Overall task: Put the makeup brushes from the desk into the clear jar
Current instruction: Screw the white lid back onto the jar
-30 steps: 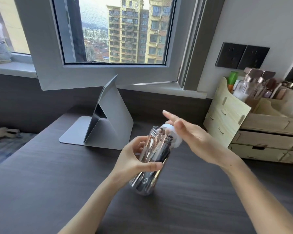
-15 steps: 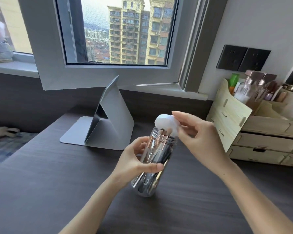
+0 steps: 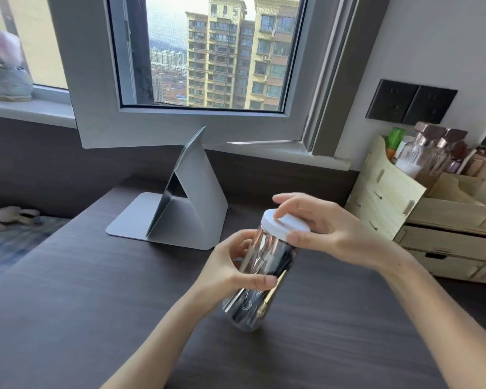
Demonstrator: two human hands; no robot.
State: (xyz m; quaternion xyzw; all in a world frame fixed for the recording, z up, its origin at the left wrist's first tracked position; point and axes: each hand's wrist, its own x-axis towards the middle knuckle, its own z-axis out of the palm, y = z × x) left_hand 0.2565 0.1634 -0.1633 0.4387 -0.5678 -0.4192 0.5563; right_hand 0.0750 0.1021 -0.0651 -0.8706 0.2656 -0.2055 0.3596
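Observation:
The clear jar (image 3: 260,279) stands tilted on the dark desk (image 3: 96,290), leaning toward the right. Several makeup brushes (image 3: 275,262) with dark and gold handles show through its wall. My left hand (image 3: 230,268) is wrapped around the jar's middle. A white lid (image 3: 285,223) sits on the jar's mouth. My right hand (image 3: 323,228) grips the lid from the right, fingers over its top and thumb on its front rim. No loose brushes are visible on the desk.
A grey folded tablet stand (image 3: 180,203) sits behind the jar to the left. A wooden drawer organiser (image 3: 421,220) with bottles stands at the right. The open window frame (image 3: 180,127) overhangs the desk's back. The desk's left edge drops to a bed.
My right hand brought the white lid down from above the mouth and set it on the jar. The left hand kept holding the jar, which stayed tilted in place.

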